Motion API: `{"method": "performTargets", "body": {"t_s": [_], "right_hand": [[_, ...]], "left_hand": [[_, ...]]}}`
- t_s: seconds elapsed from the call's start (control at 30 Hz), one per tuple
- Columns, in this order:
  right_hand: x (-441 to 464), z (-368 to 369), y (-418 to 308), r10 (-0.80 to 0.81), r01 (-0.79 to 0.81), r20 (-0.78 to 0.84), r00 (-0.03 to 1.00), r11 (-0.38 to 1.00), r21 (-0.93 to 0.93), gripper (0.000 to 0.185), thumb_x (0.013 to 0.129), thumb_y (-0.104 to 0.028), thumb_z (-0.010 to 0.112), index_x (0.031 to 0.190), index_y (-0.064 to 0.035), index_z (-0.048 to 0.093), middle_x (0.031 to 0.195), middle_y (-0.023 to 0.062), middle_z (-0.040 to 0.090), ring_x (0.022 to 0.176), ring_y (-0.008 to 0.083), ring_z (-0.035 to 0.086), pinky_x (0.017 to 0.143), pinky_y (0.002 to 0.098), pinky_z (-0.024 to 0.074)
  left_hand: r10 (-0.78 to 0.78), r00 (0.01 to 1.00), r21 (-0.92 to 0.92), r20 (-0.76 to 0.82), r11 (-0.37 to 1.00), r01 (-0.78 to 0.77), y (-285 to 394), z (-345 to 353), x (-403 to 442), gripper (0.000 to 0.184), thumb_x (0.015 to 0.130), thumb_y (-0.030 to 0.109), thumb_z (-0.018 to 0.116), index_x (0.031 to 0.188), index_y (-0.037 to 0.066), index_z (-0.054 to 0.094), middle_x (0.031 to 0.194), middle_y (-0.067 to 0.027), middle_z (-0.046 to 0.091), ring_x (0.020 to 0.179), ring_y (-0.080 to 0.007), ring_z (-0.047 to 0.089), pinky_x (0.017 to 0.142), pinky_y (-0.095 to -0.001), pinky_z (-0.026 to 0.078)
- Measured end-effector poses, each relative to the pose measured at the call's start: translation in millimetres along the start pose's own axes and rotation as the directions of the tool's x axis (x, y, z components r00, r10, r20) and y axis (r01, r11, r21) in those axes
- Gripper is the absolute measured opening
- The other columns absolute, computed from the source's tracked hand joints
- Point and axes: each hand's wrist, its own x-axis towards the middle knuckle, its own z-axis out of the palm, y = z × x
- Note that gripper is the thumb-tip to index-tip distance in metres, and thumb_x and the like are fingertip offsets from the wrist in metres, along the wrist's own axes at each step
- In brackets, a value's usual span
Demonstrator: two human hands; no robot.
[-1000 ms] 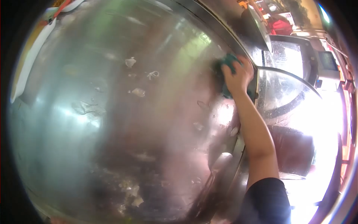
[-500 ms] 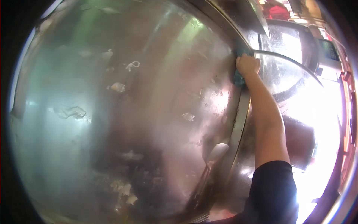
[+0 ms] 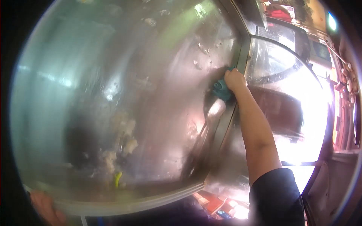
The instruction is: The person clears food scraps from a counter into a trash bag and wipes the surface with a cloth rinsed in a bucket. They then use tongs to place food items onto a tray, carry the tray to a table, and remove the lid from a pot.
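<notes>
My right hand point(image 3: 235, 80) is closed on a teal cloth point(image 3: 221, 90), pressed against the metal surface point(image 3: 158, 113) beside its raised right edge. Just below the cloth lies a metal spoon-like utensil point(image 3: 216, 108), its handle running down and to the left. My left hand point(image 3: 46, 206) is at the lower left by the surface's front rim, partly cut off by the view, and its fingers are too unclear to read. Pale food scraps point(image 3: 126, 132) and a small yellow-green piece point(image 3: 118, 179) lie on the wet, smeared metal near the front.
Along the right side runs a metal ledge point(image 3: 226, 124), with a curved clear panel point(image 3: 269, 62) beyond it. A dark brown box-like object point(image 3: 277, 111) is behind my right forearm. Red and orange items point(image 3: 213, 203) show below the front rim.
My right hand and the cloth have moved along the right edge towards the utensil. The view has shifted, bringing the front rim and my left hand into sight.
</notes>
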Motion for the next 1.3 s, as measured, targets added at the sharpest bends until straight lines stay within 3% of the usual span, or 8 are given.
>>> {"method": "performTargets", "body": {"t_s": [0.4,0.5,0.7,0.93,1.03,1.1,1.17,1.3], "right_hand": [[-124,-91,-78,-0.135,0.104,0.043,0.990,0.899,0.425,0.062,0.088,-0.055,0.044,0.112,0.0001,0.061,0.112,0.0254,0.062,0.103,0.0382,0.061,0.090,0.0428,0.0461],[-153,-84,-54,-0.050,0.150,-0.141,0.989,0.344,0.927,0.048,0.090,-0.043,0.055,0.112,-0.0007,0.061,0.101,0.0161,0.066,0.096,0.0245,0.063,0.082,0.0343,0.0475],[-338,46,-64,0.126,0.116,-0.280,0.952,0.697,0.708,0.039,0.080,-0.025,0.059,0.111,-0.0026,0.053,0.108,0.0207,0.060,0.099,0.0355,0.060,0.082,0.0423,0.0467],[-379,40,-79,0.159,0.032,-0.118,0.980,0.464,0.886,0.023,0.083,-0.018,0.057,0.096,0.0008,0.059,0.083,0.0127,0.062,0.073,0.0230,0.060,0.067,0.0346,0.0471],[-413,-44,-97,0.107,0.125,-0.152,0.983,0.225,0.966,0.018,0.087,-0.014,0.055,0.095,0.0012,0.061,0.075,0.0061,0.059,0.070,0.0131,0.056,0.063,0.0286,0.0455],[-412,-61,-99,0.033,0.235,-0.240,0.970,0.106,0.966,0.017,0.088,-0.012,0.055,0.096,0.0015,0.062,0.074,0.0036,0.057,0.070,0.0093,0.053,0.062,0.0266,0.0444],[-396,-58,-94,0.014,0.335,-0.336,0.942,-0.111,0.936,0.023,0.089,-0.016,0.060,0.102,0.0020,0.061,0.077,0.0045,0.058,0.072,0.0102,0.054,0.065,0.0258,0.0454],[-262,-40,-101,0.365,0.404,-0.448,0.816,0.193,0.894,0.030,0.086,-0.027,0.065,0.097,0.0008,0.064,0.084,0.0096,0.065,0.075,0.0184,0.062,0.069,0.0294,0.0487]], "left_hand": [[0.150,0.955,-0.010,-0.256,0.987,-0.158,27,-2,76,0.032,0.090,0.026,0.042,0.088,-0.004,0.053,0.098,-0.0232,0.054,0.092,-0.0412,0.052,0.085,-0.0487,0.041],[0.143,0.917,-0.120,-0.372,0.972,-0.201,35,-6,93,0.028,0.086,0.026,0.049,0.081,-0.001,0.053,0.086,-0.0205,0.054,0.080,-0.0390,0.052,0.071,-0.0456,0.041],[0.164,0.885,-0.080,-0.435,0.972,-0.219,44,-8,96,0.023,0.083,0.022,0.050,0.078,0.000,0.053,0.085,-0.0181,0.053,0.077,-0.0359,0.052,0.070,-0.0423,0.040],[-0.086,0.932,-0.435,-0.351,0.897,-0.082,125,-39,115,0.029,0.079,0.010,0.062,0.106,0.000,0.057,0.102,-0.0156,0.060,0.095,-0.0328,0.056,0.087,-0.0406,0.043],[0.071,0.978,-0.848,-0.197,0.488,-0.206,223,-19,137,0.054,0.083,0.020,0.065,0.127,-0.003,0.046,0.115,-0.0169,0.059,0.107,-0.0299,0.054,0.097,-0.0427,0.039],[0.061,0.980,-0.973,0.190,-0.120,0.196,286,-12,153,0.058,0.085,0.020,0.065,0.133,0.000,0.038,0.100,-0.0133,0.061,0.092,-0.0244,0.060,0.086,-0.0383,0.046],[0.058,0.958,-0.915,0.280,-0.287,0.284,295,-5,170,0.056,0.087,0.020,0.063,0.133,0.003,0.037,0.090,-0.0098,0.059,0.079,-0.0206,0.060,0.074,-0.0348,0.048],[0.043,0.880,-0.721,0.472,-0.556,0.414,273,-30,185,0.038,0.095,0.018,0.049,0.132,0.011,0.039,0.066,-0.0011,0.046,0.045,-0.0098,0.047,0.043,-0.0266,0.043]]}}
